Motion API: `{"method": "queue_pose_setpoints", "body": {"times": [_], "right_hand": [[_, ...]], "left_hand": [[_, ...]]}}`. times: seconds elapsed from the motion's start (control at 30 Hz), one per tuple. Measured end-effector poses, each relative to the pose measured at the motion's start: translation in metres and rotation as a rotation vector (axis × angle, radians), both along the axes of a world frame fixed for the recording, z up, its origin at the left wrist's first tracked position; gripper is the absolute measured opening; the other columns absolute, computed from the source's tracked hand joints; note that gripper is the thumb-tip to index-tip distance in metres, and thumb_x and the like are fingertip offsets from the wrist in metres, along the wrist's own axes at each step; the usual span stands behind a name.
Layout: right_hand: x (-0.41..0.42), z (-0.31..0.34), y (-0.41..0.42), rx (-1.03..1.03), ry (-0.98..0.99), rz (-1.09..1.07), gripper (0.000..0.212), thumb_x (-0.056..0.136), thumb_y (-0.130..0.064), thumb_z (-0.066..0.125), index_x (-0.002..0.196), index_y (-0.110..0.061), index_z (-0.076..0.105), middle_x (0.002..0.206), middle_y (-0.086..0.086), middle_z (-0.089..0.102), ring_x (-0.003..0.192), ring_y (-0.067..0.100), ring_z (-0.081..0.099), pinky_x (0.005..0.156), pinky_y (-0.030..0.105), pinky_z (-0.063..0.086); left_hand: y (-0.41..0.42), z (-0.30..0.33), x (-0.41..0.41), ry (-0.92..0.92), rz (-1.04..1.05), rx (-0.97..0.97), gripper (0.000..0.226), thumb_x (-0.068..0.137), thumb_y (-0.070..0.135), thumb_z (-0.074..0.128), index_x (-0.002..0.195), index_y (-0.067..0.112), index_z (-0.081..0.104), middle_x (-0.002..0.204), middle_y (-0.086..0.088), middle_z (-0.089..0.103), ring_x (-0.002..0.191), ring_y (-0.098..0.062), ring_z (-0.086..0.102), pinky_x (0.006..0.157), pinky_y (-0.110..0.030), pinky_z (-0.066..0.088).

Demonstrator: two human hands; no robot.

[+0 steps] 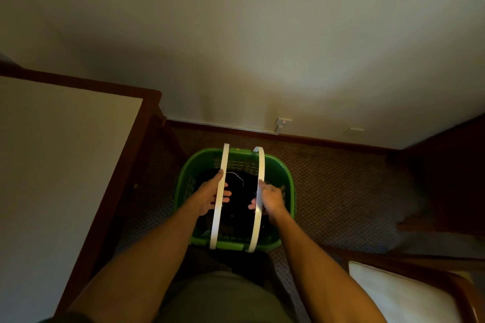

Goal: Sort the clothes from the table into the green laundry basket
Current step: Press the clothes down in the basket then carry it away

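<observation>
The green laundry basket (284,173) stands on the carpet in front of me, with dark clothes (237,191) lying inside it. Two white handles arch over its top. My left hand (210,195) curls around the left white handle (220,196), fingers wrapped underneath it. My right hand (270,198) grips the right white handle (259,199) about halfway along. The table (52,165) with its pale top and dark wooden frame stands to the left; I see no clothes on the part of it in view.
A wall with a dark skirting board and a socket (284,121) runs behind the basket. Dark wooden furniture (451,178) stands at the right. A chair with a white cushion (399,294) sits at the lower right. Patterned carpet (341,191) surrounds the basket.
</observation>
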State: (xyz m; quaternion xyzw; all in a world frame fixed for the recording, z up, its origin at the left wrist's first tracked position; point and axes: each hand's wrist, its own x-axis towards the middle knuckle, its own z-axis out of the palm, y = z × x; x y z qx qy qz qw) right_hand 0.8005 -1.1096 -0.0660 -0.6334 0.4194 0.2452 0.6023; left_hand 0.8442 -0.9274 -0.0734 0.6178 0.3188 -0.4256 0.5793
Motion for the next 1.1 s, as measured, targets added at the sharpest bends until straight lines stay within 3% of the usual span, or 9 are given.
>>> {"method": "queue_pose_setpoints", "body": {"times": [0.07,0.13,0.23,0.33,0.47,0.57,0.87,1.1], "right_hand": [[0.005,-0.007,-0.003,0.099,0.063,-0.049,0.037,0.104,-0.047,0.04,0.102,-0.015,0.058,0.076,0.015,0.07,0.065,0.026,0.069,0.068,0.039,0.058],[0.008,-0.018,-0.003,0.131,0.066,-0.059,0.05,0.103,-0.054,0.036,0.104,-0.009,0.06,0.067,0.012,0.067,0.06,0.026,0.066,0.063,0.038,0.055],[0.011,-0.031,-0.001,0.133,0.027,-0.064,0.063,0.099,-0.063,0.035,0.083,-0.008,0.061,0.062,0.011,0.064,0.054,0.024,0.061,0.059,0.035,0.051],[0.009,-0.037,0.002,0.225,-0.002,-0.103,0.069,0.095,-0.07,0.036,0.062,-0.013,0.055,0.06,0.01,0.057,0.05,0.022,0.053,0.053,0.032,0.046],[0.01,-0.027,0.009,0.238,0.016,-0.141,0.061,0.095,-0.071,0.035,0.058,-0.022,0.039,0.052,-0.003,0.033,0.042,0.013,0.027,0.042,0.025,0.023],[0.004,-0.019,0.011,0.137,0.035,-0.123,0.061,0.096,-0.069,0.035,0.056,-0.023,0.038,0.049,-0.003,0.034,0.04,0.013,0.028,0.041,0.024,0.022],[-0.025,0.016,0.03,0.014,0.064,-0.132,0.062,0.095,-0.07,0.038,0.055,-0.023,0.037,0.045,-0.003,0.034,0.034,0.013,0.029,0.038,0.021,0.024],[-0.053,0.035,0.052,0.015,0.1,0.068,0.061,0.096,-0.067,0.039,0.056,-0.022,0.039,0.047,-0.003,0.035,0.037,0.013,0.03,0.038,0.025,0.024]], "left_hand": [[-0.003,-0.004,0.001,-0.019,0.043,0.021,0.058,0.097,0.064,0.047,0.109,0.009,0.063,0.099,-0.013,0.071,0.092,-0.03,0.07,0.088,-0.045,0.055],[-0.009,-0.005,0.001,-0.014,0.053,0.026,0.054,0.098,0.063,0.046,0.099,0.011,0.06,0.078,-0.009,0.064,0.068,-0.025,0.065,0.067,-0.037,0.056],[-0.01,-0.013,-0.003,0.007,0.091,0.029,0.053,0.098,0.064,0.043,0.077,0.016,0.052,0.052,-0.001,0.043,0.043,-0.016,0.037,0.048,-0.027,0.034],[-0.007,-0.016,-0.007,0.034,0.142,0.007,0.059,0.098,0.066,0.039,0.076,0.014,0.054,0.047,0.002,0.032,0.039,-0.013,0.026,0.044,-0.022,0.025],[-0.011,-0.011,-0.001,0.008,0.094,0.063,0.062,0.096,0.07,0.035,0.065,0.017,0.043,0.047,0.004,0.028,0.038,-0.011,0.022,0.043,-0.022,0.019],[-0.014,-0.004,-0.007,0.008,0.058,0.118,0.061,0.097,0.07,0.035,0.06,0.021,0.033,0.052,0.002,0.025,0.042,-0.012,0.018,0.044,-0.023,0.016],[0.011,0.02,-0.034,-0.012,0.021,0.146,0.06,0.097,0.07,0.036,0.061,0.021,0.036,0.05,0.004,0.027,0.036,-0.01,0.021,0.039,-0.021,0.017],[0.05,0.023,-0.083,0.036,0.188,0.135,0.061,0.095,0.07,0.04,0.06,0.021,0.038,0.049,0.003,0.029,0.038,-0.011,0.021,0.04,-0.02,0.018]]}}
